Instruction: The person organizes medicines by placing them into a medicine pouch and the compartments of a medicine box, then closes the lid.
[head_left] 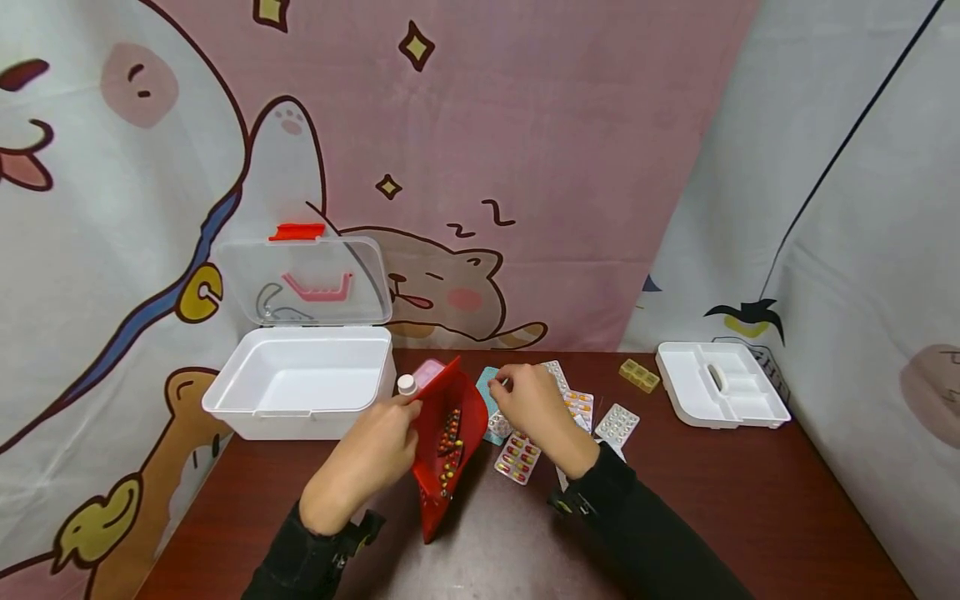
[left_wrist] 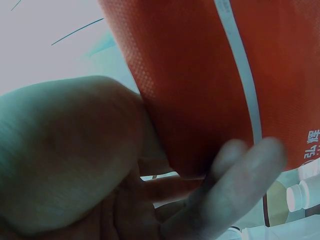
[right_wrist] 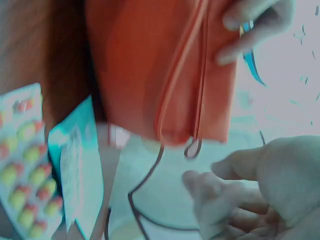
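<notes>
My left hand (head_left: 377,446) grips a red fabric pouch (head_left: 431,446) by its left edge, holding it upright over the table with its mouth spread. Inside show blister packs (head_left: 450,446) of red and yellow capsules. The left wrist view has my thumb and fingers at the edge of the pouch's outer face, which bears a white strip. To the pouch's right, my right hand (head_left: 536,408) hovers above loose blister packs, its fingers bent and nothing between thumb and fingertips. Near it lie a capsule blister pack (head_left: 517,457) and a light-blue packet (head_left: 487,385).
At the left stands a white box (head_left: 232,398) with its clear lid (head_left: 315,312) raised. A white-capped bottle (head_left: 407,384) is behind the pouch. Further right are a tablet blister pack (head_left: 617,425), a small yellow pill case (head_left: 639,376) and a white compartment tray (head_left: 757,410).
</notes>
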